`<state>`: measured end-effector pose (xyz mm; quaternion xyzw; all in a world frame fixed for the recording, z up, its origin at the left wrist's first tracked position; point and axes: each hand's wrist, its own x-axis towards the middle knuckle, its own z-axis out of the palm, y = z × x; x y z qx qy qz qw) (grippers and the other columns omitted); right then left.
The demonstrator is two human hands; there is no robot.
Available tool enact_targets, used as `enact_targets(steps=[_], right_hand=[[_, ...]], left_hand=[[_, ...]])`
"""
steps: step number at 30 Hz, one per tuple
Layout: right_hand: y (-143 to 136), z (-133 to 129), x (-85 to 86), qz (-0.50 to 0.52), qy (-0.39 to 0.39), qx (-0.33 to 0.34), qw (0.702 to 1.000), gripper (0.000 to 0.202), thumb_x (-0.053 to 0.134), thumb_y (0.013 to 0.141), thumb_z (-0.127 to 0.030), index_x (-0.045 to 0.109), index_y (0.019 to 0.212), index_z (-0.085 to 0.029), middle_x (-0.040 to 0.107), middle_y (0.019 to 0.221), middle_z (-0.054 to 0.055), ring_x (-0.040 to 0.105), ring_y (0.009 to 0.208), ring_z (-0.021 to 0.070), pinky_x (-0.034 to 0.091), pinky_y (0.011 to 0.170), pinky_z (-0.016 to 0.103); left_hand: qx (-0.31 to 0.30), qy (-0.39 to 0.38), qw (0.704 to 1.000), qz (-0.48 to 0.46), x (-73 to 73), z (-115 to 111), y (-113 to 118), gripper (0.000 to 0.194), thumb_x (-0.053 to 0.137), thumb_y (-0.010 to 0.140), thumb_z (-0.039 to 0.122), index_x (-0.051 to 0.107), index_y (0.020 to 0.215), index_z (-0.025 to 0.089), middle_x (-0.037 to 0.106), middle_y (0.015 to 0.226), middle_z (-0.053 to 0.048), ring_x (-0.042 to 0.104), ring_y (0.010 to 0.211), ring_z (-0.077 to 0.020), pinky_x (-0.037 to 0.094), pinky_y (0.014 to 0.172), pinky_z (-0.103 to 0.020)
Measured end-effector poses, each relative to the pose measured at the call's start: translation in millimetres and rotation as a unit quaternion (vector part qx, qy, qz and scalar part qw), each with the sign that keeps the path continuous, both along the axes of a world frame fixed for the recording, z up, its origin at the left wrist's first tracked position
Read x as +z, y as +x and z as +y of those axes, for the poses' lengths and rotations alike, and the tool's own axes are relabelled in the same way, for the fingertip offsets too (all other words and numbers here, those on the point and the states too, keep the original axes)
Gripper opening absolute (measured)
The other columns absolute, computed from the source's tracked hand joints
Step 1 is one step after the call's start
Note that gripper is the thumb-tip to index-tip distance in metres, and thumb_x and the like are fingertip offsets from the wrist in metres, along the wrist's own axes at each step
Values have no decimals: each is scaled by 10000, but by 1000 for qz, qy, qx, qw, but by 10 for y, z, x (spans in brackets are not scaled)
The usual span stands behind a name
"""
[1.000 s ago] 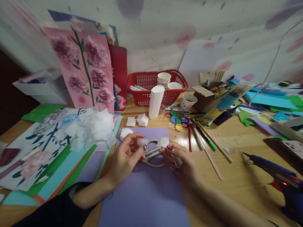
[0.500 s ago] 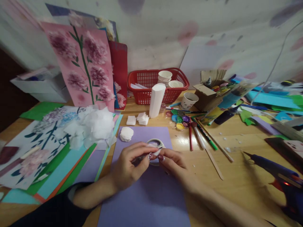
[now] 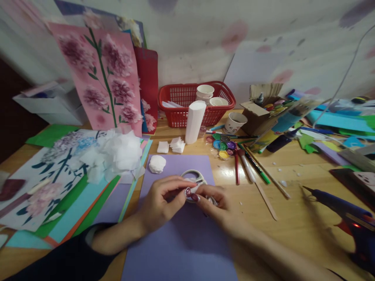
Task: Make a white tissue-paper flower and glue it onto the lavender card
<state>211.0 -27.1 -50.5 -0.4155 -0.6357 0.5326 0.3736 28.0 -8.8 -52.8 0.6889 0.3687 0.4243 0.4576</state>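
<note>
Over the purple sheet [image 3: 178, 242], my left hand [image 3: 164, 201] and my right hand [image 3: 213, 205] meet fingertip to fingertip. Both are closed in a pinch on a small white paper piece [image 3: 194, 189], mostly covered by the fingers. Right behind them lies a white ring-shaped thing [image 3: 191, 171], partly hidden by the hands, so its kind is unclear. A crumpled white paper ball [image 3: 157, 164] rests on the sheet's upper left corner. Beyond the sheet are small stacks of folded white paper squares [image 3: 177, 145] and an upright white paper roll [image 3: 195, 121].
A glue gun [image 3: 341, 208] with a red light lies at right. Brushes, a wooden stick [image 3: 266, 201] and paint pots [image 3: 223, 146] are nearer the middle. White tissue [image 3: 123, 152] and coloured sheets cover the left; a red basket [image 3: 175, 117] holding cups stands behind.
The fingertips have shifted slightly around the white piece, and the right hand's fingers are more curled. The whole view has moved a little; the things on the table stay put.
</note>
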Motion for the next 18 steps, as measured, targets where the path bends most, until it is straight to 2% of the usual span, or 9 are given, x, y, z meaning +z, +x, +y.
enact_targets(steps=[4, 8, 13, 18], right_hand=[[-17, -3, -7, 10, -3, -10, 1000, 218, 580, 884, -356, 735, 876, -203, 693, 792, 25, 567, 721, 142, 453, 688, 268], [-21, -4, -3, 22, -4, -11, 1000, 202, 586, 881, -339, 739, 859, -209, 679, 770, 19, 554, 693, 138, 435, 667, 265], [-14, -3, 10, 29, -7, -7, 1000, 253, 566, 892, -363, 722, 786, -195, 516, 580, -31, 437, 562, 105, 382, 602, 247], [-9, -7, -14, 32, -20, -5, 999, 257, 552, 899, -367, 726, 838, -188, 461, 574, -36, 395, 541, 98, 316, 526, 229]], left_hand=[[-3, -2, 1000, 5, 12, 3, -11, 227, 551, 848, 169, 753, 949, 154, 738, 926, -92, 705, 868, -185, 586, 728, -262], [-4, 5, 1000, 7, 25, 8, -8, 223, 552, 853, 171, 758, 937, 159, 742, 925, -94, 706, 863, -185, 586, 714, -261], [4, 23, 1000, 20, 20, 0, 3, 225, 567, 832, 152, 762, 944, 139, 744, 916, -105, 710, 839, -181, 580, 675, -236], [8, 34, 999, 33, 14, -2, -7, 228, 571, 836, 158, 764, 954, 138, 745, 919, -105, 709, 842, -181, 577, 678, -233]])
